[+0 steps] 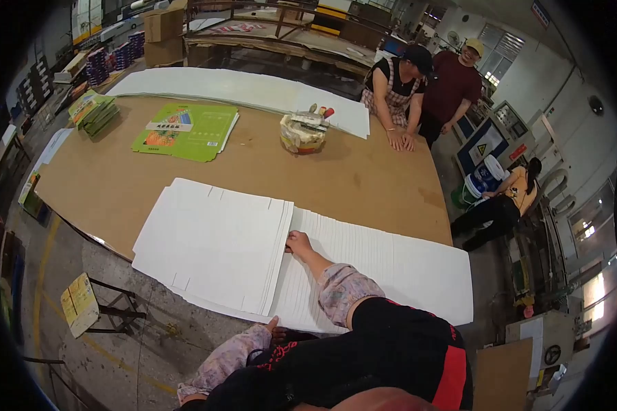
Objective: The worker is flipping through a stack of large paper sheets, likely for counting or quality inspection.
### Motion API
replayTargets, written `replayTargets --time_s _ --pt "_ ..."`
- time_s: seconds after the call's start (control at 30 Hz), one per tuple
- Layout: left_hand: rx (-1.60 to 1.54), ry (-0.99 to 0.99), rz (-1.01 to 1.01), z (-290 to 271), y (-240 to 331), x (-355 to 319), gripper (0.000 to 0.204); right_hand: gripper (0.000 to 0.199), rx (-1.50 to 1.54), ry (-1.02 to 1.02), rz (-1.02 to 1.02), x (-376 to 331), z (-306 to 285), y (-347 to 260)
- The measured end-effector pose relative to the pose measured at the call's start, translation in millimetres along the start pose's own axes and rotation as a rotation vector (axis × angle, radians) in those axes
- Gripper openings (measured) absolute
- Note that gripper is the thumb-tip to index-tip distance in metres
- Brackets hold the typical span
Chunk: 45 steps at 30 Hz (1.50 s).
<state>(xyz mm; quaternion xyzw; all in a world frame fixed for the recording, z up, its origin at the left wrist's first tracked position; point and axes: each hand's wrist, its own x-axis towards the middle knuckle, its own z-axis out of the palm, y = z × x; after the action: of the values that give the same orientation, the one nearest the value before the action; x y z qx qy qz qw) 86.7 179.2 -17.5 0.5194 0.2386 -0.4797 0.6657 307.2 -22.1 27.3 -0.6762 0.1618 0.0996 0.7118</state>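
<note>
The person's right grip (297, 244) is at the right edge of a stack of white sheets (212, 246), its fingers curled against that edge; whether they pinch any sheets, one cannot tell. The left grip (276, 331) is nearer the person, at the stack's near edge by the lower right corner, and its fingers are too hidden to tell whether they are spread or pressed together. The stack lies just left of the right grip, with short slits along its far and near edges. To the right of that grip, overlapping white sheets (418, 267) spread in a fanned row. Beyond both grips on the brown tabletop (253, 175) lie green printed sheets (216, 133), farther left, and a cluttered tub (301, 137), nearly straight ahead. Well beyond and right of the right grip, a co-worker's hands (396, 140) rest on the tabletop.
</note>
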Motion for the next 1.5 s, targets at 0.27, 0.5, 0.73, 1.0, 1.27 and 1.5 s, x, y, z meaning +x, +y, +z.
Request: replayTargets --time_s 0.27,0.5,0.73,1.0,1.27,1.5 --pt "-0.193 0.034 -0.125 17 6 -1 0.045 0.015 -0.002 0.004 -0.025 3 -10 5" --pt "-0.225 0.015 -0.068 9 -11 19 0.039 0.017 0.027 -0.015 -0.035 0 -6 4" --pt "-0.193 0.08 -0.064 10 -4 10 0.037 0.018 0.035 -0.033 -0.05 0 -6 2" --pt "-0.136 0.128 -0.024 19 4 -2 0.04 0.014 0.021 -0.038 -0.04 2 -10 5" --pt "-0.119 0.045 0.067 12 -6 5 0.038 0.014 0.038 -0.054 -0.068 10 -14 14" --pt "-0.139 0.026 0.054 11 -9 13 0.041 0.014 0.016 -0.024 -0.021 5 -16 5"
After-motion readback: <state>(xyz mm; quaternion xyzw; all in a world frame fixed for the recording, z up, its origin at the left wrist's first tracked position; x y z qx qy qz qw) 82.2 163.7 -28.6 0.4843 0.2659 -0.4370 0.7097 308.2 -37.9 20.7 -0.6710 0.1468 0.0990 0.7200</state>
